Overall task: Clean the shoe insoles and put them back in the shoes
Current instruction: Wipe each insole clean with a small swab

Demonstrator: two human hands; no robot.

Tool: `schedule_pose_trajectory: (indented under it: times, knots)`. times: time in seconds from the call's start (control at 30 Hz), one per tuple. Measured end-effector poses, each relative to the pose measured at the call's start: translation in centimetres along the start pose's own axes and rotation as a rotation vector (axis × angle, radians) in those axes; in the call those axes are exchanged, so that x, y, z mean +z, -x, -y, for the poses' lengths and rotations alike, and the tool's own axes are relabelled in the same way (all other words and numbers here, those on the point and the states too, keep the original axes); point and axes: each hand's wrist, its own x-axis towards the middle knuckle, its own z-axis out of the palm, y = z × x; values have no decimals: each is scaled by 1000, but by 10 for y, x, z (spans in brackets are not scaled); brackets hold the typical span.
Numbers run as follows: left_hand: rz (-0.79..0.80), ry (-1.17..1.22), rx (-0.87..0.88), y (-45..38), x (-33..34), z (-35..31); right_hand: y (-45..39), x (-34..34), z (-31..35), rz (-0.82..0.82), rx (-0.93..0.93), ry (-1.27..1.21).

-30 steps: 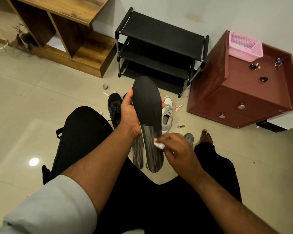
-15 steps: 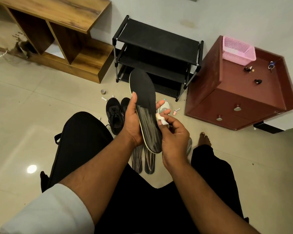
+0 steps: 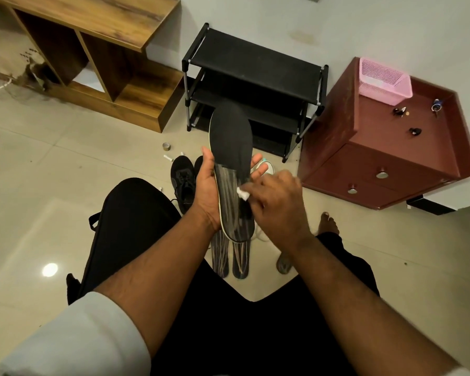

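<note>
Since half a second ago the right hand [image 3: 276, 198] has slid from the right edge of the insole [image 3: 232, 158] onto its face, near the middle of the striped half, and it is blurred with motion. The white wad [image 3: 243, 193] it pinches in curled fingertips now sits on the insole rather than beside it. The left hand [image 3: 207, 191] grips as before: palm behind the left edge, thumb along that edge, fingertips showing past the right edge. The insole stands about as upright as it did, toe end up.

The insole is long and narrow. Its upper half is plain matt black; the lower half is glossy dark with pale lengthwise streaks, and a thin light rim runs down the left side. It is held above the floor, between the knees, in front of the black rack [image 3: 253, 85].

Two more insoles [image 3: 229, 257] of the same streaked look lie side by side on the floor just below the held one, partly hidden by it. A pair of black shoes [image 3: 183, 179] stands to the left, behind the left hand. A white shoe [image 3: 265, 168] shows in part behind the hands. A small grey piece [image 3: 283, 265] lies on the floor beside the right forearm; what it is cannot be told.
</note>
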Motion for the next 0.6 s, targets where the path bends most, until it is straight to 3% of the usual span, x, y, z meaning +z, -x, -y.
schedule_pose_trajectory:
  times: [0.1, 0.23, 0.6]
  knots:
    - [-34, -58, 28, 4, 3, 2, -30, -1, -8, -48, 18, 80]
    - [-66, -44, 79, 4, 2, 0, -46, 2, -16, 43, -11, -31]
    - [-97, 44, 120, -9, -8, -4, 46, 9, 4, 68, -44, -330]
